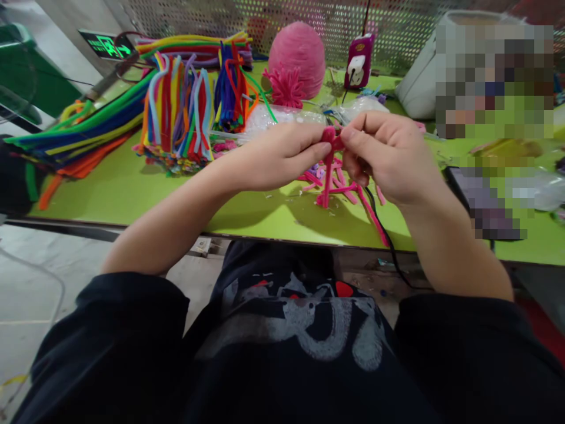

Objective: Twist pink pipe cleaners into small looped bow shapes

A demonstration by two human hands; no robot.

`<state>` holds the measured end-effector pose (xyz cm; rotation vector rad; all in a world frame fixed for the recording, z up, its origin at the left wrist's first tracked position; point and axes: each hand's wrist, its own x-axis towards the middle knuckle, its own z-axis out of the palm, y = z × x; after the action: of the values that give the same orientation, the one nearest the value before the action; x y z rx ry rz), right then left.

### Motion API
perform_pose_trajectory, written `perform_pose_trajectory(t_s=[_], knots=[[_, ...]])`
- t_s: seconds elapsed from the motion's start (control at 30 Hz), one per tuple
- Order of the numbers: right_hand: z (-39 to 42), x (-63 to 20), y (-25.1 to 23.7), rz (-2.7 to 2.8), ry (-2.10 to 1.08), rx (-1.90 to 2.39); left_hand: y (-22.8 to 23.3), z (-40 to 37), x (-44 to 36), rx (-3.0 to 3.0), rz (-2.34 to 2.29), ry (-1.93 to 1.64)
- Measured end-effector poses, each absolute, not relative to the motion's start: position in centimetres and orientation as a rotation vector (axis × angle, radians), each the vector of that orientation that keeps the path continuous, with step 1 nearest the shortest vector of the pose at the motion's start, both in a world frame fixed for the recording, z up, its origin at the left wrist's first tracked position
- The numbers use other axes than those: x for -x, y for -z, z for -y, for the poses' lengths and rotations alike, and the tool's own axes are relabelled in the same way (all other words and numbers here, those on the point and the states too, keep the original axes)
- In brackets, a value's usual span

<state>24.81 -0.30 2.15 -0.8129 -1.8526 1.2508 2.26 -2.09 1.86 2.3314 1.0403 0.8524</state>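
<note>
Both hands meet over the green tabletop (132,188), left hand (282,156) and right hand (388,156) each pinched on the top of a pink pipe cleaner (327,171), equally near it, its long axis hanging straight down between them toward loose pink pieces (348,188) below.

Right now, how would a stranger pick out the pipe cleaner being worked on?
On the green table, look in front of the round pink ball. Both hands, left hand and right hand, pinch the top of one pink pipe cleaner; it alone hangs upright, the other pink pieces lie flat.
</note>
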Motion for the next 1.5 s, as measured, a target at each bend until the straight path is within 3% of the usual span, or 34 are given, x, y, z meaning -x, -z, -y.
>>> perform_pose_trajectory(t_s=[0.57, 0.8, 1.13, 1.5], knots=[[0.5, -25.2, -2.3, 1.881, -1.174, 0.664, -1.9, 1.8, -2.1, -2.195, -0.805, -0.861], [0.0, -25.0, -1.7, 1.781, -1.119, 0.707, -1.4, 2.0, -2.8, -2.192, -1.013, -1.141], [1.2, -24.7, -1.1, 1.843, -0.674, 0.787, -1.3, 2.6, -3.3, -2.257, -0.998, -1.17], [2.0, -23.6, 0.2, 1.818, -0.539, 0.888, 0.4, 2.1, -3.3, -2.292, -1.036, -1.13]])
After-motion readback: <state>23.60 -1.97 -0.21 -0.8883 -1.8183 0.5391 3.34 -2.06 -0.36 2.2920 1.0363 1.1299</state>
